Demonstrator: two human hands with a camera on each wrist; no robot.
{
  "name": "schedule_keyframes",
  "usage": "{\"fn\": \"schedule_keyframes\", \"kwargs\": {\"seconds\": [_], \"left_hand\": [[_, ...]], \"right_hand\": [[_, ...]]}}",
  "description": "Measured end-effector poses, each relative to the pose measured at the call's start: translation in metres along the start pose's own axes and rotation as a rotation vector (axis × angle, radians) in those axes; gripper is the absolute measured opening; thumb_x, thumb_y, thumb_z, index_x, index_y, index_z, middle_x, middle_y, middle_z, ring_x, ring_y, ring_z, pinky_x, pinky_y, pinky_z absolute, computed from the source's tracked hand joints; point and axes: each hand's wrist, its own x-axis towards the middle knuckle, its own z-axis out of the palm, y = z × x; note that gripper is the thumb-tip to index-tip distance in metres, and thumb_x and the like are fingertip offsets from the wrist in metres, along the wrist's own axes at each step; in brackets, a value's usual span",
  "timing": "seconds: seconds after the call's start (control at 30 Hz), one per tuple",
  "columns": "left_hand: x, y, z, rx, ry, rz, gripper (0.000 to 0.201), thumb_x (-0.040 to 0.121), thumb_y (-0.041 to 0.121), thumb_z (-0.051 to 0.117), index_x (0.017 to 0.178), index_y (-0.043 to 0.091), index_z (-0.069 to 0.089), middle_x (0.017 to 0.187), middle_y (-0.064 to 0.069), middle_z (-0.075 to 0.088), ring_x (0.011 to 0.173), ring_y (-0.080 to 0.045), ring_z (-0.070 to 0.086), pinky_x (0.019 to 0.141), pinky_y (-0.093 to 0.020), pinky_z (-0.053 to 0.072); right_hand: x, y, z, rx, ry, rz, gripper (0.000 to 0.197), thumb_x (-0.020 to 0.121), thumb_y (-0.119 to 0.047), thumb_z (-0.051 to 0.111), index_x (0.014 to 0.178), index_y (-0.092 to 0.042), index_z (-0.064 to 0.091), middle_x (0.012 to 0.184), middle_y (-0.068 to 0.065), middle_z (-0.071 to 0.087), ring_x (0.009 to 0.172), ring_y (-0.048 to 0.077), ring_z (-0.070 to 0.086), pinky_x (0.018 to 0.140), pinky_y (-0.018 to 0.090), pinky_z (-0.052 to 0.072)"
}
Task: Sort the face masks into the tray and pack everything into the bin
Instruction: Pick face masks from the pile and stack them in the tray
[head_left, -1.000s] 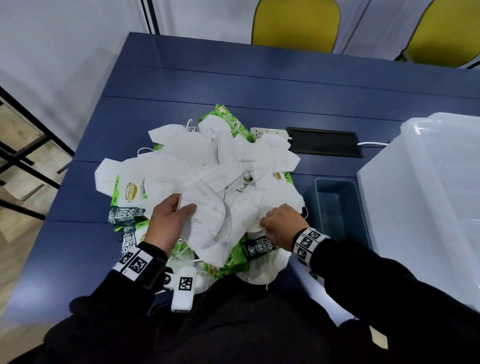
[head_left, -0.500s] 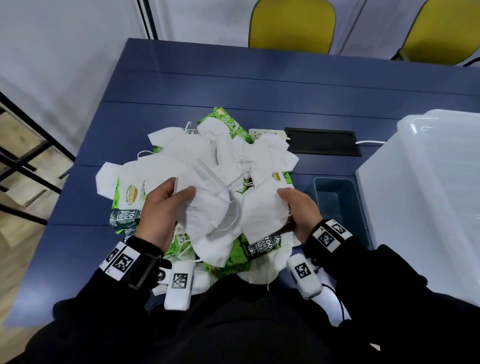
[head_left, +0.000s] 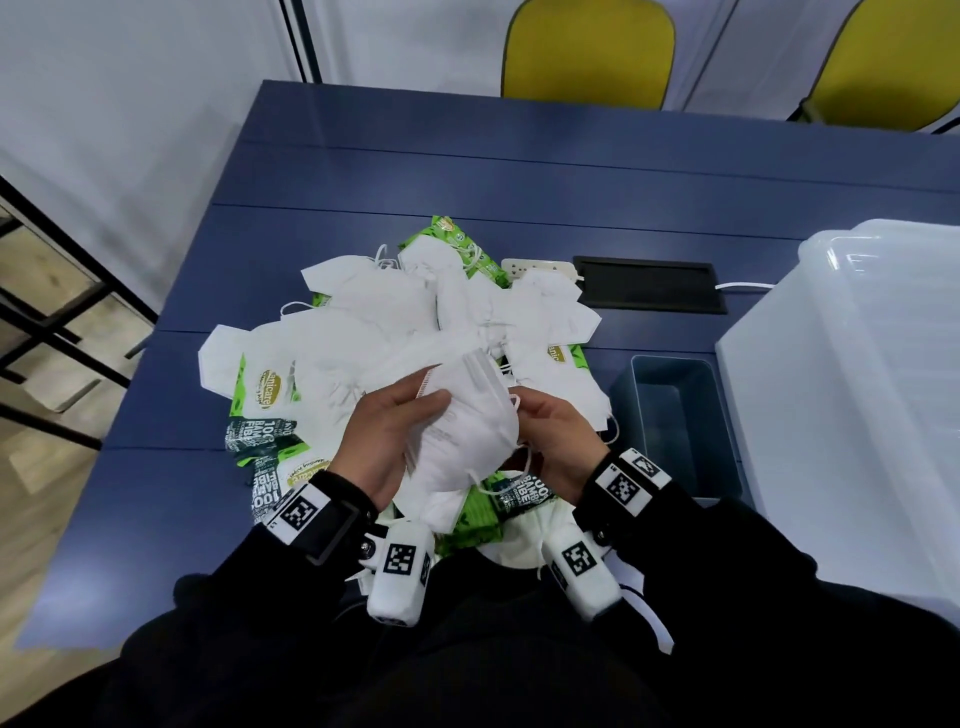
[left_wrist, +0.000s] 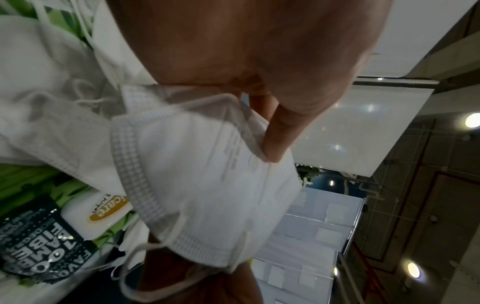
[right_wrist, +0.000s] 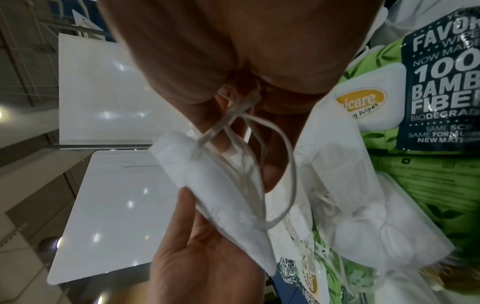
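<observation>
Both hands are gripping one folded mask (head_left: 465, 431), now lifted clear of the pile (head_left: 395, 332): left hand (head_left: 384, 441) pinching its edge, right hand (head_left: 553, 441) gathering the ear loops (right_wrist: 249, 148). A second ago they were still digging, so it's singled out, probably heading to the empty tray (head_left: 670, 415).

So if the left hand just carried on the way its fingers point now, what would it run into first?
Probably the right hand: the left hand points across the held face mask toward it. Beyond lies the grey tray, though depth is unclear.
</observation>
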Motion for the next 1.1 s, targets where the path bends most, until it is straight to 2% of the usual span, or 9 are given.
{"fn": "schedule_keyframes", "kwargs": {"seconds": [0.13,0.3,0.4,0.53,0.7,0.8,0.93,1.03,1.1], "left_hand": [[0.001,-0.004,-0.006,0.119,0.008,0.048,0.062,0.075,0.024,0.087,0.097,-0.024,0.054,0.096,-0.027,0.061,0.089,-0.034,0.055,0.087,-0.05,0.045],[-0.002,0.0,-0.011,0.233,-0.041,0.085,0.05,0.077,0.024,0.083,0.089,-0.018,0.059,0.088,-0.021,0.06,0.083,-0.029,0.055,0.08,-0.043,0.041],[-0.003,0.001,-0.015,0.286,-0.084,0.065,0.038,0.076,0.022,0.082,0.096,-0.008,0.073,0.1,-0.028,0.072,0.088,-0.032,0.065,0.084,-0.045,0.049],[-0.007,0.005,-0.016,0.329,-0.161,0.016,0.027,0.079,0.014,0.077,0.103,0.002,0.078,0.106,-0.025,0.075,0.092,-0.031,0.072,0.084,-0.038,0.057],[0.003,0.013,-0.036,0.347,0.084,0.072,0.022,0.077,0.019,0.075,0.093,0.004,0.076,0.097,-0.025,0.074,0.085,-0.03,0.068,0.085,-0.046,0.051],[0.006,0.016,-0.047,0.428,0.171,0.059,0.022,0.077,0.021,0.069,0.097,0.021,0.077,0.101,-0.014,0.077,0.09,-0.032,0.072,0.092,-0.055,0.055],[0.002,0.014,-0.037,0.543,0.117,0.034,0.036,0.079,0.024,0.065,0.111,0.041,0.071,0.109,-0.01,0.076,0.097,-0.032,0.071,0.09,-0.049,0.056],[0.002,0.014,-0.014,0.25,0.14,0.018,0.035,0.094,0.002,0.059,0.121,0.02,0.07,0.11,-0.01,0.075,0.092,-0.025,0.07,0.076,-0.034,0.056],[-0.001,0.017,0.001,0.053,0.122,-0.025,0.029,0.099,0.006,0.055,0.124,0.014,0.07,0.116,-0.011,0.075,0.095,-0.025,0.07,0.082,-0.038,0.056]], "right_hand": [[-0.001,0.0,0.003,0.039,0.045,0.049,0.013,0.097,-0.008,0.06,0.103,-0.004,0.071,0.082,0.014,0.064,0.065,0.024,0.062,0.065,0.041,0.061],[-0.002,0.001,-0.003,0.047,0.142,0.012,0.019,0.1,-0.02,0.059,0.103,-0.004,0.069,0.087,0.018,0.065,0.065,0.03,0.062,0.059,0.039,0.057],[-0.002,-0.002,-0.007,-0.026,0.114,0.016,0.028,0.096,-0.03,0.064,0.104,-0.005,0.072,0.083,0.015,0.068,0.061,0.025,0.062,0.057,0.034,0.054],[0.0,0.001,-0.008,-0.176,0.108,-0.077,0.012,0.094,-0.016,0.069,0.086,-0.007,0.073,0.069,0.007,0.063,0.056,0.02,0.053,0.053,0.027,0.045],[0.001,-0.011,-0.012,-0.113,0.314,-0.249,0.015,0.094,-0.007,0.067,0.081,-0.011,0.073,0.07,0.007,0.066,0.053,0.017,0.055,0.051,0.024,0.043],[-0.001,-0.027,-0.013,-0.032,0.386,-0.385,0.009,0.093,-0.001,0.067,0.093,-0.006,0.074,0.075,0.001,0.073,0.059,0.013,0.062,0.056,0.025,0.051],[-0.009,-0.036,-0.006,-0.387,0.21,-0.715,0.019,0.088,0.006,0.071,0.098,-0.007,0.079,0.102,0.002,0.078,0.099,0.015,0.071,0.089,0.03,0.054],[-0.007,-0.021,-0.004,-0.864,0.035,-0.931,0.019,0.085,-0.004,0.075,0.098,-0.017,0.082,0.115,-0.002,0.075,0.117,0.02,0.065,0.102,0.041,0.048],[-0.004,-0.006,-0.003,-1.095,-0.039,-1.021,0.017,0.086,-0.017,0.073,0.099,-0.022,0.082,0.119,-0.005,0.073,0.12,0.021,0.063,0.101,0.046,0.045]]}}
